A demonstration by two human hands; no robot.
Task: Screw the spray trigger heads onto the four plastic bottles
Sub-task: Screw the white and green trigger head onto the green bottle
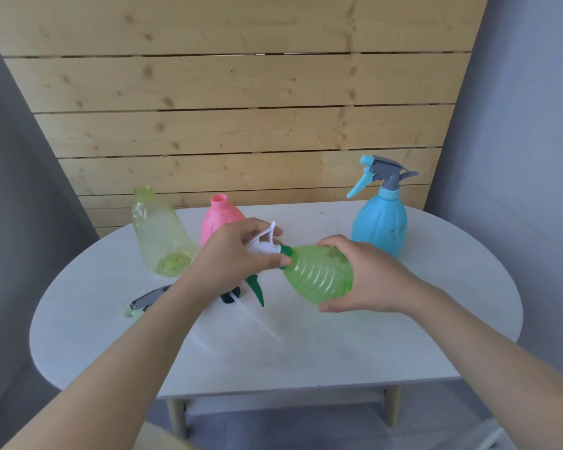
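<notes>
My right hand (368, 277) grips a ribbed green bottle (319, 274) tipped on its side above the table, neck pointing left. My left hand (238, 254) is closed on the white-and-green trigger head (267, 248) at that bottle's neck; its green lever (255, 289) hangs down. A blue bottle (379, 224) stands at the back right with its blue-grey trigger head (379, 172) on. A pink bottle (220, 219) and a yellow-green bottle (160, 232) stand uncapped behind my left hand.
On the white oval table (306, 345) lie a grey and pale-green trigger head (145, 303) at the left and a dark trigger head (231, 295) with a clear dip tube, partly hidden under my left wrist. A wooden plank wall rises behind.
</notes>
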